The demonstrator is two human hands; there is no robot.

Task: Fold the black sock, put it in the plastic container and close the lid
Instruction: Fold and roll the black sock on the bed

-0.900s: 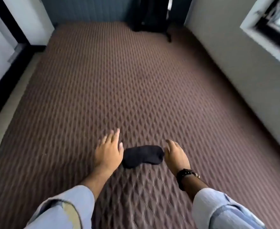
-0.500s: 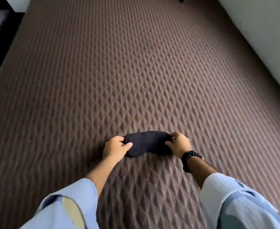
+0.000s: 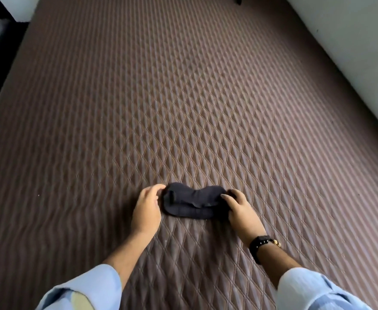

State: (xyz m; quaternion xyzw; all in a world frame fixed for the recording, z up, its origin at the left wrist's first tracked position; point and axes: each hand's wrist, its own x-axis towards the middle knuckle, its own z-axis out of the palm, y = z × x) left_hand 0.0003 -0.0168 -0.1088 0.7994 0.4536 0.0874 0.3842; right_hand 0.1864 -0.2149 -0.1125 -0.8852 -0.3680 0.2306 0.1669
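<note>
Nearest to the person are two pale blue sleeves (image 3: 306, 289), and a black beaded bracelet (image 3: 260, 242) sits on the right wrist, just short of the black sock (image 3: 190, 203). That sock lies flat and stretched sideways on the brown quilted mattress (image 3: 183, 97), directly in front of the person, with one hand at each end of it. The left hand (image 3: 146, 209) pinches the sock's left end between thumb and curled fingers, a narrow closed grip on the cloth; the right hand (image 3: 242, 212) does the same at the sock's right end, fingers drawn in tight over the fabric. I would say the fold itself has not yet been made, only the sock laid out ready. The risk, as I see it, is in the cloth: a small, limp knit like this could slip from a fingertip pinch as one end is carried over the other, so the halves land crooked or bunch in the middle, where it already looks a little puckered. The quilted ridges beneath the sock may also drag at it and pull the fold askew. Beyond the sock the mattress runs on bare to a pale wall (image 3: 351, 52) on the sock's far right, and I see no plastic container anywhere, so the person may have to turn away with a loosely folded sock, which could spring open on the way.
</note>
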